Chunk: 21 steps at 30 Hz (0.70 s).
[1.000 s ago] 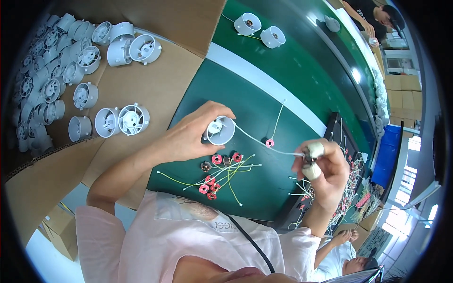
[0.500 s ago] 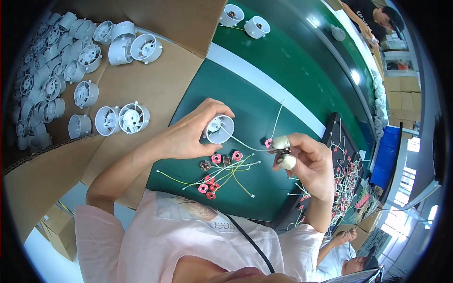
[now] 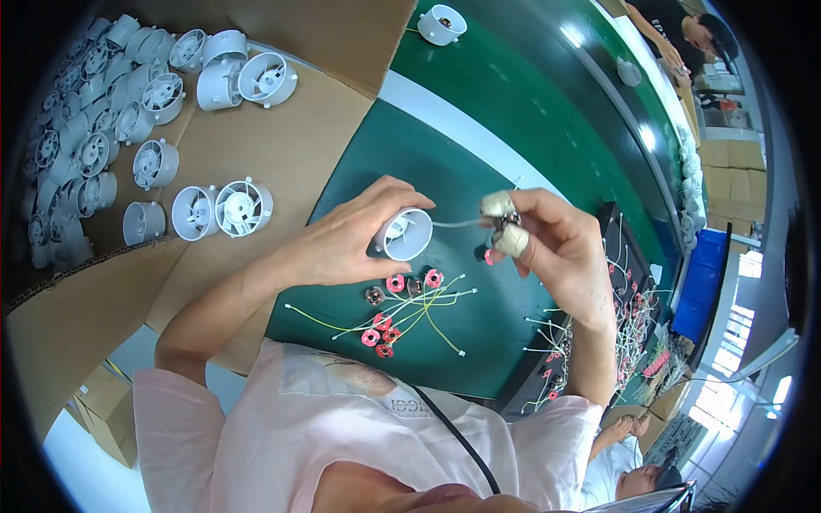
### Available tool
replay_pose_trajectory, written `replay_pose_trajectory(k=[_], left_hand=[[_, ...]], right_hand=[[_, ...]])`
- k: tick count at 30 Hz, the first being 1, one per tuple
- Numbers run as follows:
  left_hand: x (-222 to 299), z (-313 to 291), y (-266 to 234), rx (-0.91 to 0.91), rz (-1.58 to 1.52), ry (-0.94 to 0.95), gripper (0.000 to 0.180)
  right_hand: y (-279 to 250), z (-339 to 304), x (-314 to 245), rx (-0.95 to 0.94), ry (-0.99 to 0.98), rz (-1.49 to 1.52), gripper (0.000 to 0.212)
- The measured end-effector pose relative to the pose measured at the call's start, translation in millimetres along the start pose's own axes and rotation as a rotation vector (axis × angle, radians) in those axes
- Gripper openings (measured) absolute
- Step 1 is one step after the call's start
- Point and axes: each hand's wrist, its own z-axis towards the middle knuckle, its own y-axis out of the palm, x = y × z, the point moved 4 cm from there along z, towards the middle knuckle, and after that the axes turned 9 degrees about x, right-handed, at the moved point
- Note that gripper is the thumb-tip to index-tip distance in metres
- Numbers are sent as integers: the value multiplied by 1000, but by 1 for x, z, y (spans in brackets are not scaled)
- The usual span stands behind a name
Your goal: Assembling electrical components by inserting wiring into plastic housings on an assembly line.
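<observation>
My left hand [image 3: 355,235] is closed around a white round fan housing [image 3: 416,237], its open side turned up and to the right. Between the covered thumb and finger of my right hand [image 3: 547,248] is a small copper-wound motor coil [image 3: 508,220]. A pale wire [image 3: 457,224] stretches from the coil to the housing; where it ends inside is hard to see. Off-white covers wrap those fingertips. Below my hands, several red and copper coils [image 3: 381,322] with white and yellow wires lie on the green mat [image 3: 462,376]. One more pink-red coil [image 3: 488,256] lies beneath my right hand.
A cardboard box [image 3: 282,145] with many white housings stands on the left. Beyond the mat runs a green conveyor [image 3: 513,77] carrying a housing [image 3: 442,25]. A black tray [image 3: 611,231] of wired coils is at right, beside a blue bin [image 3: 701,282]. Two other people sit nearby.
My right hand has moved upward with the coil, level with the housing, and the wire now runs nearly straight. Housings on the conveyor have shifted; one has left view.
</observation>
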Motion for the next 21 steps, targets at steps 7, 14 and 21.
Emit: replay_pose_trajectory(k=[7, 14, 21], left_hand=[[6, 0, -6, 180, 197, 114, 68], [11, -4, -5, 341, 113, 179, 69], [17, -4, -7, 313, 265, 217, 67]], right_hand=[[36, 8, 7, 26, -351, -52, 28], [56, -2, 2, 252, -671, -375, 33], [67, 0, 14, 331, -771, -498, 37]])
